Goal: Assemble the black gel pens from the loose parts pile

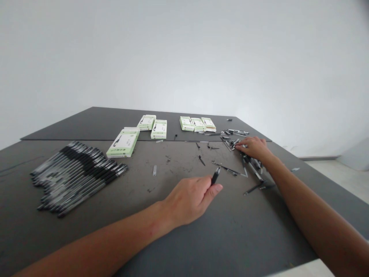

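Observation:
My left hand (pixel 194 198) is closed around a pen (pixel 215 176), with its black grip and tip pointing up and away past the thumb. At the right, my right hand (pixel 255 148) reaches over a heap of loose pen parts (pixel 253 165). Its thumb and fingers come together among small clear and black pieces; whatever they pinch is hidden. Black caps (pixel 201 160) and thin dark parts (pixel 227 168) lie scattered between the two hands.
A slanting row of capped pens (pixel 80 173) lies at the left. Green and white pen boxes stand farther back, one large in view (pixel 123 143), others (pixel 197 124) beyond the middle. A small clear strip (pixel 155 170) rests mid-table. A seam (pixel 86 139) crosses the dark table.

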Demonstrator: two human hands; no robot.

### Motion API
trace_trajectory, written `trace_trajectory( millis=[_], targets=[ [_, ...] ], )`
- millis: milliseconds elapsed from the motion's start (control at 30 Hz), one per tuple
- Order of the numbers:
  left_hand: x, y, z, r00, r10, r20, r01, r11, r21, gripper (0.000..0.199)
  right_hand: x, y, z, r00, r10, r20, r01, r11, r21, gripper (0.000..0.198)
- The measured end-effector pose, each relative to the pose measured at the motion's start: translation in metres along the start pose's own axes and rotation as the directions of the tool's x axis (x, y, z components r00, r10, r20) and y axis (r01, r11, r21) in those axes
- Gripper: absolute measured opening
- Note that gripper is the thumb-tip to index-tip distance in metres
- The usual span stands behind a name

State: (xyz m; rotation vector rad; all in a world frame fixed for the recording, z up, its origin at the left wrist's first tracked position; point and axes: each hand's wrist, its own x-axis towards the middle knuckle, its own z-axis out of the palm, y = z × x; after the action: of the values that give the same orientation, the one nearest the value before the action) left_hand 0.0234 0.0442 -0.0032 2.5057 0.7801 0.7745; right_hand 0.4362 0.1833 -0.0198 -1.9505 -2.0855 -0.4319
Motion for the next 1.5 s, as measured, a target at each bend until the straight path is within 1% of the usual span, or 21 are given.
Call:
trace_trajectory(
  millis=[167, 500, 1000, 1100, 1267, 1400, 1500],
  targets=[
    [0.000, 0.000, 0.001, 1.000, 0.000, -0.004, 0.000, 1.000, 0.011, 0.043, 0.000, -0.004, -0.001, 0.999, 0.002, 0.047, -0.001, 1.000, -0.020, 0.044],
    [0.000, 0.000, 0.000, 1.000, -0.021, 0.012, 0.021, 1.000, 0.011, 0.043, 0.002, -0.011, -0.003, 0.996, -0.032, 0.078, 0.030, 0.999, 0.027, 0.040],
    [0.000, 0.003, -0.002, 0.998, -0.058, 0.035, 0.061, 0.995, -0.081, 0.037, 0.001, -0.029, -0.011, 0.989, 0.052, 0.139, -0.050, 0.999, -0.016, 0.044],
    [0.000, 0.002, -0.002, 0.998, -0.053, 0.030, 0.055, 0.995, -0.080, 0.038, 0.001, -0.029, -0.014, 0.987, 0.040, 0.158, -0.038, 0.999, -0.017, 0.042],
    [0.000, 0.002, -0.001, 0.999, -0.048, 0.016, 0.049, 0.996, -0.080, 0.038, -0.002, -0.026, -0.022, 0.975, 0.012, 0.222, -0.009, 1.000, -0.014, 0.048],
    [0.000, 0.002, -0.001, 0.999, -0.046, 0.021, 0.048, 0.995, -0.091, 0.038, -0.005, -0.025, -0.026, 0.967, -0.044, 0.253, 0.040, 0.999, 0.020, 0.041],
    [0.000, 0.002, -0.001, 0.998, -0.049, 0.024, 0.051, 0.995, -0.089, 0.038, -0.005, -0.026, -0.026, 0.966, -0.051, 0.255, 0.043, 0.998, 0.038, 0.035]
  ],
)
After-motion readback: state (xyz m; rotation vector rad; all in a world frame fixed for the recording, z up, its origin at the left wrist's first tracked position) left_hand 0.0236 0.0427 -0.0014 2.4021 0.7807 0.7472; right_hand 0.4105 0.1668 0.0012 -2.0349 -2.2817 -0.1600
